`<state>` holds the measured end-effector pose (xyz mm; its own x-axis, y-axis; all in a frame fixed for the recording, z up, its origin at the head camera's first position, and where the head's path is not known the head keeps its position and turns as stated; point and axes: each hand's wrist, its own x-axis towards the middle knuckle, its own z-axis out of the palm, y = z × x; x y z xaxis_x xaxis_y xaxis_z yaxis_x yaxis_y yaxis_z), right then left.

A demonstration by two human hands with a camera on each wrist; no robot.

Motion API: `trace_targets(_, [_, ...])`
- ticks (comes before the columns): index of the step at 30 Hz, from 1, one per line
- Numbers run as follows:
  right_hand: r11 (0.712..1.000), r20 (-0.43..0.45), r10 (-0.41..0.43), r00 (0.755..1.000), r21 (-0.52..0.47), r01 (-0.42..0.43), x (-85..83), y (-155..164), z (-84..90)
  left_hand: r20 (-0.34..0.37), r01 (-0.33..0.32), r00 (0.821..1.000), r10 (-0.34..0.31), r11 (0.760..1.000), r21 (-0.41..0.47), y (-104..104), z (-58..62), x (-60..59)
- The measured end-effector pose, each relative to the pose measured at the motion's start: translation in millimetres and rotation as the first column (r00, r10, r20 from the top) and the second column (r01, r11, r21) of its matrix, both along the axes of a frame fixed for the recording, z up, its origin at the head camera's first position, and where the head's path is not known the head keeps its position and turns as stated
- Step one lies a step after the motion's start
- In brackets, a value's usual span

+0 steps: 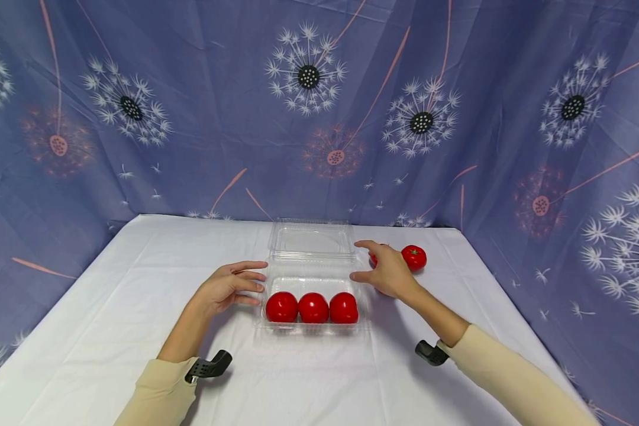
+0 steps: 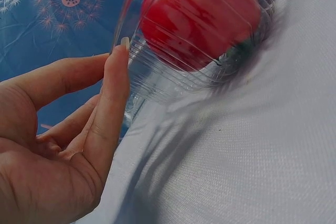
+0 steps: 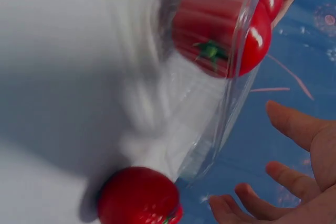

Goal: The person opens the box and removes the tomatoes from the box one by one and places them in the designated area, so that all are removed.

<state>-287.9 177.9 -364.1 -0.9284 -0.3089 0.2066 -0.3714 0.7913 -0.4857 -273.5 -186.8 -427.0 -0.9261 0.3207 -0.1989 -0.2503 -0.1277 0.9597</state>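
A clear plastic clamshell box (image 1: 277,284) lies with its lid (image 1: 311,239) folded back. Three red tomatoes, the middle one (image 1: 313,307) among them, sit in a row along its near side. My left hand (image 1: 229,287) is at the box's left side, fingers extended, fingertips (image 2: 119,56) right at the rim. On the other side, my right hand (image 1: 389,269) hovers with thumb and fingers spread and nothing between them. In the right wrist view it stands apart from the box wall, with a loose tomato (image 3: 139,198) close by.
Past my right hand a tomato (image 1: 414,258) lies on the white tablecloth (image 1: 319,378), and another beside it is partly hidden by that hand. A blue curtain (image 1: 218,118) with dandelion prints hangs behind the table.
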Motion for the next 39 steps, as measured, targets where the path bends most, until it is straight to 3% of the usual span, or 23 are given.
trace_targets(7, [0.999,-0.015,0.039,0.999,-0.020,-0.039,4.5,-14.3,0.2,0.002,-0.005,1.000,0.005,1.000,-0.004,0.3,-0.4,-0.9])
trace_targets(20, [0.993,0.083,0.106,0.991,-0.064,-0.101,10.4,-47.4,-4.8,-0.002,-0.015,1.000,0.015,1.000,-0.002,1.2,0.7,-0.2])
trace_targets(29, [0.985,0.157,0.171,0.973,-0.062,-0.163,19.1,-68.8,-8.3,0.004,-0.031,1.000,0.031,1.000,0.001,2.8,1.0,-1.1])
trace_targets(39, [0.967,0.181,0.253,0.950,-0.053,-0.248,25.9,-91.5,-12.7,0.005,-0.042,0.999,0.042,0.999,-0.007,3.5,0.7,-1.0])
